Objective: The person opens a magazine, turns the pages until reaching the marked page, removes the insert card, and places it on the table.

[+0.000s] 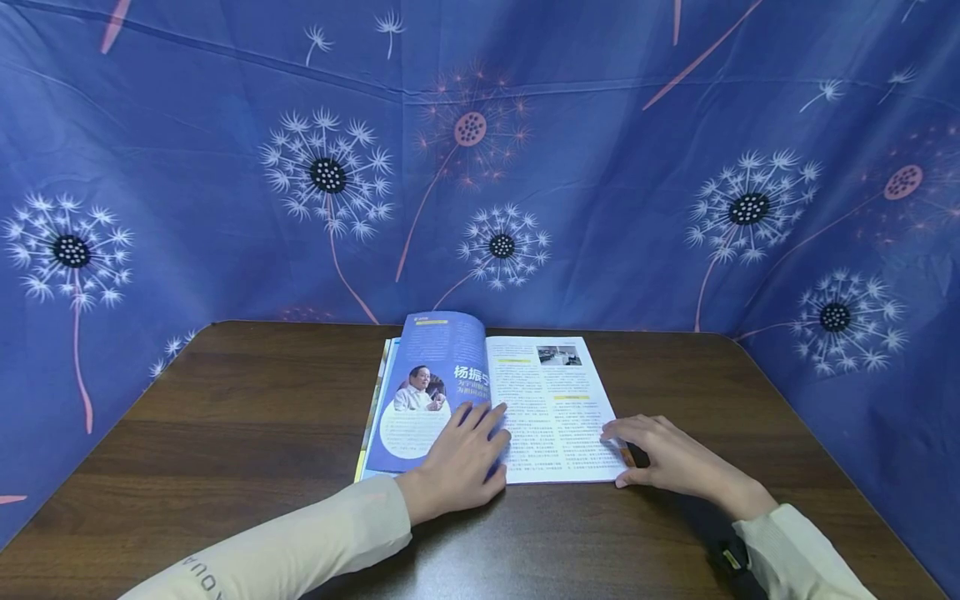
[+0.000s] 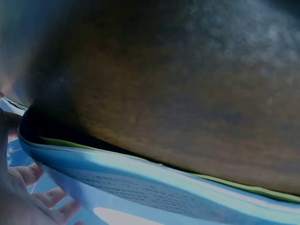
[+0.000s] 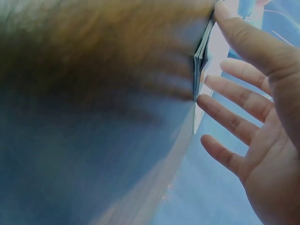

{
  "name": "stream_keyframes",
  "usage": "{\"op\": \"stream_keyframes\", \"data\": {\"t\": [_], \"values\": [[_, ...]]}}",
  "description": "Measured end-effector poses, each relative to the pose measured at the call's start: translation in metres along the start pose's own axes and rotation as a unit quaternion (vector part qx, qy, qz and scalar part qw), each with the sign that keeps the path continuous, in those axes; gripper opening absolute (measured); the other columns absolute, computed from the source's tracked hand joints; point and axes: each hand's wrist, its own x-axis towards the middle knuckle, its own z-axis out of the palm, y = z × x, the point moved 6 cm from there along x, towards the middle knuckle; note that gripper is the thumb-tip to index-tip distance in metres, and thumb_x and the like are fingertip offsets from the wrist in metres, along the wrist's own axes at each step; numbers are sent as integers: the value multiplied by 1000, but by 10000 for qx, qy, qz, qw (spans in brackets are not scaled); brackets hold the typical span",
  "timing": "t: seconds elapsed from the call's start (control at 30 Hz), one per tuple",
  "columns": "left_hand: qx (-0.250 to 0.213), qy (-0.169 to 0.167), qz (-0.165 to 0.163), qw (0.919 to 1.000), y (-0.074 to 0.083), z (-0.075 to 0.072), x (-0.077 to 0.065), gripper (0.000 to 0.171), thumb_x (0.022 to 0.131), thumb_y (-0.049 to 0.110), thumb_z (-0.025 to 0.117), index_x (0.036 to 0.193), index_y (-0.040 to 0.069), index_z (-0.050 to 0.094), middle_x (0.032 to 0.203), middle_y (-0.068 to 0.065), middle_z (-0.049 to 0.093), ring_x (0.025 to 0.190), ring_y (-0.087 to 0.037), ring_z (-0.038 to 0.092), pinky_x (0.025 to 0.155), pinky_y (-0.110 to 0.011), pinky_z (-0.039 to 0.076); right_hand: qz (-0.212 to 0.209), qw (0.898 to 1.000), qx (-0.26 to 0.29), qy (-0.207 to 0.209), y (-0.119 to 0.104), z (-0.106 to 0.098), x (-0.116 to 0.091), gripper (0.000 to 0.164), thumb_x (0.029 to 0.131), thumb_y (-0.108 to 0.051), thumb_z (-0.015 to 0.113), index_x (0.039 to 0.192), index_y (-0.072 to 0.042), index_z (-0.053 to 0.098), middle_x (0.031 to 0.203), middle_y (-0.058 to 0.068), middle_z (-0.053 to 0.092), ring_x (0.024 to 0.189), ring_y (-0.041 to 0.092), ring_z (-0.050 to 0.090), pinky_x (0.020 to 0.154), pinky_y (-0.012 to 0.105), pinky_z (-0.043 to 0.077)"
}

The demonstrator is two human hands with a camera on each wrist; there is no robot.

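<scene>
An open magazine [image 1: 555, 450] lies on the wooden table, its left page blue with a printed photo of a person and its right page white with columns of text. My left hand [image 1: 467, 457] rests beside the inner fold, fingers spread over the lower part of the blue page; in the left wrist view that page [image 2: 140, 187] bulges in a curve. At the lower right corner, my right hand [image 1: 667, 458] touches the magazine with fingertips on the page's side and thumb by the corner. The right wrist view shows these fingers [image 3: 239, 96] long and spread, with slightly fanned page edges [image 3: 202, 61] alongside.
The dark brown table [image 1: 255, 417] extends around the magazine on every side. Behind it hangs a blue cloth [image 1: 600, 167] printed with dandelions, also running down both sides. A small black device [image 1: 727, 557] is at the right wrist, near the sleeve.
</scene>
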Motion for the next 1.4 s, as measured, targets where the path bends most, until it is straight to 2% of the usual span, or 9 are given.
{"op": "stream_keyframes", "data": {"t": [0.23, 0.4, 0.57, 0.73, 1.13, 1.4], "values": [[-18, -268, -106, 9996, 0, 3, 0, 37, 83, 41, 52, 110, 16, 59, 129, -8, 53, 116, -25, 49, 98, -44, 36, -21, 10000, -55, -33, 0, 0, 0, 52, 67, -37, 76, 112, -14, 61, 118, 7, 62, 109, 30, 56, 84, 51, 42], [15, -277, -138, 9995, 0, 4, -1, 39, 85, 43, 51, 112, 16, 58, 127, -8, 54, 115, -26, 50, 96, -45, 38, -106, 9999, -59, -33, 1, -1, -1, 46, 71, -34, 75, 111, -14, 62, 116, 6, 63, 108, 28, 57, 84, 50, 42], [-52, -287, -177, 9994, 1, 4, -1, 47, 86, 50, 48, 117, 16, 56, 127, -8, 54, 115, -29, 50, 95, -46, 38, -176, 9998, -50, 61, 0, -4, -1, 34, 75, -21, 72, 108, -13, 64, 112, 4, 64, 105, 26, 58, 85, 50, 43], [-66, -359, -194, 9991, 2, 4, -1, 57, 86, 58, 45, 122, 15, 54, 128, -9, 53, 117, -31, 50, 95, -48, 38, -126, 9998, -50, 154, -1, -6, 0, 33, 74, -13, 68, 107, -12, 65, 111, 4, 65, 103, 23, 58, 85, 49, 42], [120, -384, -158, 9991, 6, 4, 0, 67, 82, 66, 43, 123, 14, 53, 128, -8, 54, 114, -32, 51, 91, -47, 39, -325, 9942, -271, 985, -2, -15, 3, 27, 77, -15, 68, 104, -11, 67, 111, 5, 65, 103, 24, 59, 85, 47, 43], [261, -416, -194, 9986, 7, 4, 1, 69, 81, 68, 43, 124, 14, 52, 127, -8, 55, 111, -32, 52, 88, -46, 42, -265, 9918, -333, 1206, -1, -19, 4, 26, 78, -18, 69, 103, -11, 68, 111, 5, 65, 104, 24, 59, 85, 47, 43]]}}
